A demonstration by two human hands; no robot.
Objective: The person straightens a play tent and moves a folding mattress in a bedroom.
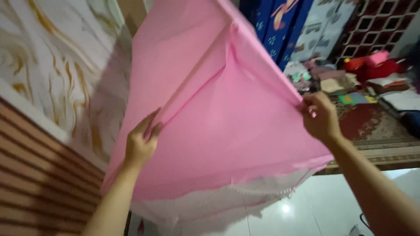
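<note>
Before the marbled wall [52, 57], both hands, left hand [141, 144] and right hand [320, 117], grip pink cloth [218, 109].

Soft, even indoor light, fairly bright. A small white glare spot sits on the glossy floor [285, 208] at lower centre. The pink cloth [218, 113] glows faintly translucent. Motion blur smears the upper left wall [52, 57]; the cluttered upper right is soft.

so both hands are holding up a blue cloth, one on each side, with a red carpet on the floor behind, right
Not quite: the cloth is pink, not blue, as the head view shows. The left hand and right hand do grip it at either side, with the red carpet behind.
</note>
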